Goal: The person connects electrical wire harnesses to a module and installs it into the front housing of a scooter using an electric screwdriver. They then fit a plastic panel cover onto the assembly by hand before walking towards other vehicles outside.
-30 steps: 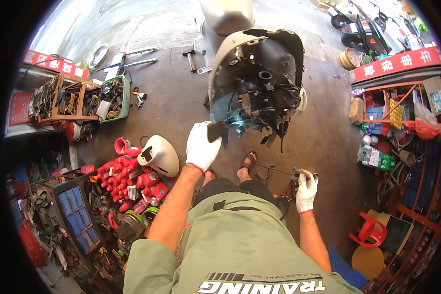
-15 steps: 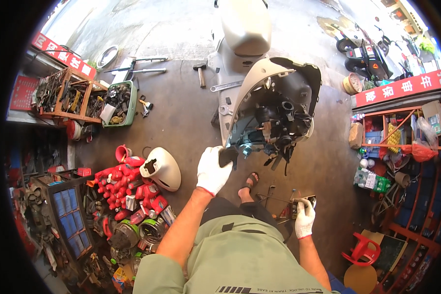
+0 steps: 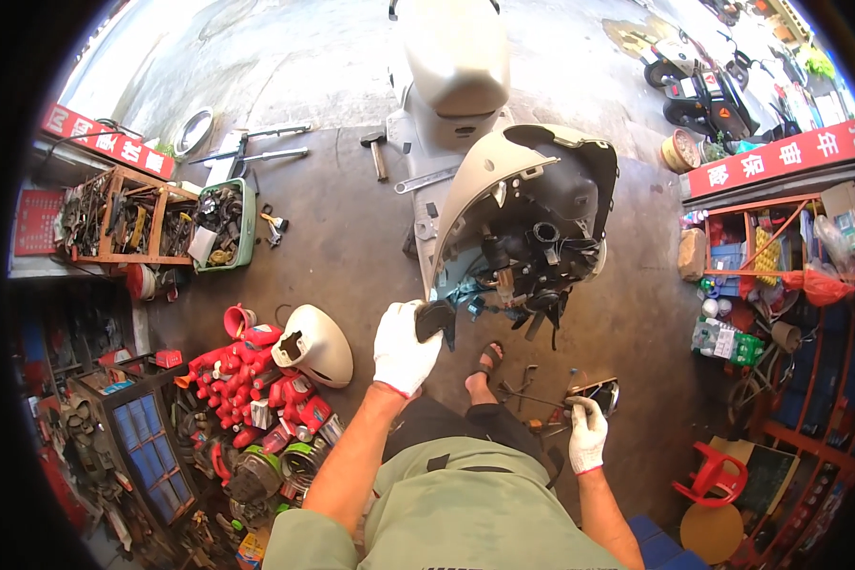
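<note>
A partly stripped scooter (image 3: 489, 176) stands in front of me, its beige front shell open and dark wiring and parts showing inside. My left hand (image 3: 407, 350), in a white glove, is closed around the black handlebar grip (image 3: 435, 322) on the scooter's near left side. Lower right, my white-gloved right hand (image 3: 588, 435) pinches a thin rod-like tool (image 3: 539, 397) that points left over the floor; its exact kind is too small to make out. Just beyond those fingers lies a dark-rimmed, shiny object (image 3: 600, 391) among small tools on the floor.
Left on the floor are a loose beige scooter cover (image 3: 325, 347), red bottles (image 3: 242, 370) and a green bin of parts (image 3: 248, 228). A hammer (image 3: 377, 157) and a wrench (image 3: 426, 180) lie by the scooter. Orange shelving (image 3: 779, 275) and a red stool (image 3: 712, 475) stand at right.
The view has shifted slightly, so the scooter front sits a little lower and further left. Both hands keep their holds, and the rod tilts a bit more downward toward my right hand.
</note>
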